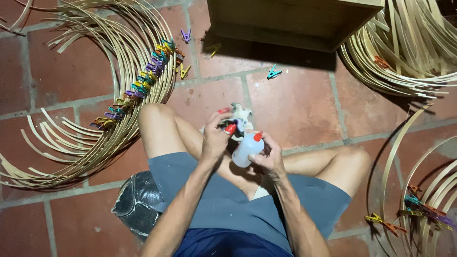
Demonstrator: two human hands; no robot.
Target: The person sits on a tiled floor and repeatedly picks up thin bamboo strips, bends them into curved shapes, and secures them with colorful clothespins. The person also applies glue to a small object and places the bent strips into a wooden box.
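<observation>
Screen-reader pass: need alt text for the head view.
Seen from above, a seated person's right hand holds a white squeeze bottle with a red tip while the left hand holds a small red cap at it. Bamboo hoops clamped with coloured clips lie on the red tile floor.

Both forearms converge over the crossed legs: left hand (215, 139) curled shut, right hand (269, 157) wrapped closed, fingertips probably pinching.
</observation>
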